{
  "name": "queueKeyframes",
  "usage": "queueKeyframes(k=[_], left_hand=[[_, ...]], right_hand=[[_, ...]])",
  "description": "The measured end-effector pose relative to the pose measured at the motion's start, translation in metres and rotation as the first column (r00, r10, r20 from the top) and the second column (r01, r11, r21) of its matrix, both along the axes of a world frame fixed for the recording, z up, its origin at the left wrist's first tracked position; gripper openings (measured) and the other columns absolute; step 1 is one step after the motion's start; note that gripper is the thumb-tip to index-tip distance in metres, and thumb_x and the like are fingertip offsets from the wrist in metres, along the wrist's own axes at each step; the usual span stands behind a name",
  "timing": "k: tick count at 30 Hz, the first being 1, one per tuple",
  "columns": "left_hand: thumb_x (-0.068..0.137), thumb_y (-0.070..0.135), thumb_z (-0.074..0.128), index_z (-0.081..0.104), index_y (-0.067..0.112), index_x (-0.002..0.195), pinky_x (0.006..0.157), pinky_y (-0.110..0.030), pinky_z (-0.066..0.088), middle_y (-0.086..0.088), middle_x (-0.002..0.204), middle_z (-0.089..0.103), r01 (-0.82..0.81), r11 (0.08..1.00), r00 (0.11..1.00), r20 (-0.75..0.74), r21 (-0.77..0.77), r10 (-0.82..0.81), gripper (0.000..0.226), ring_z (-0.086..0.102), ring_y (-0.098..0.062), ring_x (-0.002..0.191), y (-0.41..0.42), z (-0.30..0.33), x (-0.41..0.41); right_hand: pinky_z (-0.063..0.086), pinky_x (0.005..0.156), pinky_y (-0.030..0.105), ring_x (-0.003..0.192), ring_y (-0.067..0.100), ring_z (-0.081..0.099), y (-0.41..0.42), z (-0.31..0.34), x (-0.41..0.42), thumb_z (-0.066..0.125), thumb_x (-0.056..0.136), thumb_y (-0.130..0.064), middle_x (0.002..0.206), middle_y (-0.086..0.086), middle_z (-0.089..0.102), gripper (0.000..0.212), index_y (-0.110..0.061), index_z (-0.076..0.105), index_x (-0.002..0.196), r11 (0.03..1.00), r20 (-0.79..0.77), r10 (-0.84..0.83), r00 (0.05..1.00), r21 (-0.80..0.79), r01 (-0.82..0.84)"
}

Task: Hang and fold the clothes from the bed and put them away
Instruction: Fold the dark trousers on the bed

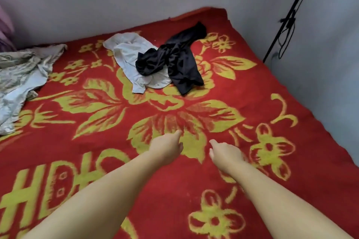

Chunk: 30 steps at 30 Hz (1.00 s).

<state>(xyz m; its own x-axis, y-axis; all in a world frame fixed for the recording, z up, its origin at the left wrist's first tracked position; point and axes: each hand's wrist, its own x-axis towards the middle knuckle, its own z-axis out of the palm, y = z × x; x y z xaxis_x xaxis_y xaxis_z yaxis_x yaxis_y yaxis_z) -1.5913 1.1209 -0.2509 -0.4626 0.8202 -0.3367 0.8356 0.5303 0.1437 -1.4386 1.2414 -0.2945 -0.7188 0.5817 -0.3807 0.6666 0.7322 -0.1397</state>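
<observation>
Clothes lie crumpled on the red blanket [252,91]: a black garment [174,58] overlapping a white shirt [128,52]. Left hand [167,146] and right hand [225,154] reach forward, loosely curled, holding nothing.

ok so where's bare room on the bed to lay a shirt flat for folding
The widest bare blanket lies between the hands and the white and black garments. The right side by the wall is bare too. Crowded: far middle, where black overlaps white, and the left edge under the grey clothes.
</observation>
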Motion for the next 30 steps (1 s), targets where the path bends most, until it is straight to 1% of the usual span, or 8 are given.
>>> queueKeyframes(k=[3,7,10,13,19,24,27,30], left_hand=[[0.101,0.031,0.036,0.031,0.017,0.142,0.047,-0.028,0.036,-0.001,0.095,0.057,-0.029,0.999,1.0,-0.004,0.023,0.029,0.044,0.052,-0.019,0.071,0.045,-0.04,-0.016],[0.099,0.028,0.037,0.036,0.017,0.136,0.051,-0.03,0.037,0.001,0.095,0.054,-0.037,0.996,0.999,-0.001,0.078,0.037,0.039,0.055,-0.022,0.078,0.088,-0.092,-0.038],[0.098,0.028,0.041,0.031,0.02,0.143,0.068,-0.036,0.044,-0.005,0.126,0.052,-0.048,0.99,0.998,-0.026,0.133,0.052,0.047,0.055,-0.026,0.106,0.115,-0.121,-0.059],[0.095,0.025,0.046,0.024,0.021,0.148,0.079,-0.042,0.046,-0.008,0.136,0.042,-0.071,0.973,0.996,-0.037,0.218,0.081,0.057,0.044,-0.029,0.121,0.144,-0.14,-0.085],[0.094,0.018,0.048,0.003,0.026,0.153,0.113,-0.045,0.02,-0.008,0.16,0.003,-0.068,0.954,0.979,-0.167,0.292,0.121,0.075,0.004,-0.026,0.147,0.204,-0.182,-0.151],[0.09,0.005,0.049,-0.006,0.031,0.152,0.116,-0.049,0.012,-0.007,0.16,-0.013,-0.029,0.97,0.959,-0.267,0.243,0.095,0.086,-0.009,-0.027,0.147,0.251,-0.206,-0.18],[0.087,-0.007,0.041,0.019,0.025,0.15,0.103,-0.048,0.033,-0.014,0.153,0.024,-0.051,0.971,0.976,-0.196,0.232,0.098,0.074,0.025,-0.034,0.139,0.273,-0.204,-0.189],[0.081,-0.008,0.038,0.058,0.011,0.12,0.082,-0.044,0.041,-0.019,0.118,0.058,-0.06,0.931,0.989,-0.105,0.361,0.105,0.048,0.051,-0.04,0.108,0.275,-0.196,-0.199]], right_hand=[[0.042,0.069,0.035,0.102,0.029,0.06,0.03,-0.043,-0.029,0.033,0.1,-0.025,0.113,0.006,0.062,0.028,-0.012,0.048,0.12,0.999,-0.086,-0.035,0.996,0.001,0.035],[0.041,0.095,0.039,0.124,0.025,0.042,0.064,-0.103,-0.066,0.036,0.1,-0.024,0.134,0.005,0.047,0.036,-0.015,0.045,0.133,0.996,-0.177,-0.088,0.98,0.018,0.093],[0.022,0.114,0.044,0.142,0.022,0.021,0.081,-0.141,-0.088,0.035,0.101,-0.027,0.152,0.004,0.029,0.044,-0.02,0.033,0.145,0.99,-0.182,-0.142,0.973,-0.006,0.143],[-0.003,0.118,0.047,0.148,0.017,0.006,0.082,-0.17,-0.095,0.027,0.1,-0.032,0.159,0.0,0.018,0.05,-0.024,0.027,0.149,0.988,-0.22,-0.132,0.966,0.053,0.147],[0.015,0.115,0.054,0.14,0.023,0.034,0.075,-0.186,-0.106,0.029,0.086,-0.032,0.148,0.005,0.042,0.057,-0.02,0.05,0.137,0.964,-0.354,-0.141,0.925,0.163,0.209],[0.023,0.113,0.057,0.139,0.023,0.037,0.075,-0.188,-0.105,0.032,0.085,-0.032,0.149,0.004,0.042,0.057,-0.022,0.049,0.139,0.962,-0.299,-0.131,0.945,0.191,0.194],[0.018,0.11,0.055,0.138,0.023,0.038,0.08,-0.188,-0.104,0.033,0.084,-0.032,0.148,0.005,0.043,0.057,-0.022,0.05,0.138,0.96,-0.282,-0.12,0.952,0.211,0.183],[0.014,0.11,0.053,0.14,0.023,0.035,0.082,-0.189,-0.103,0.032,0.086,-0.033,0.15,0.004,0.04,0.058,-0.022,0.047,0.141,0.959,-0.262,-0.116,0.958,0.223,0.177]])
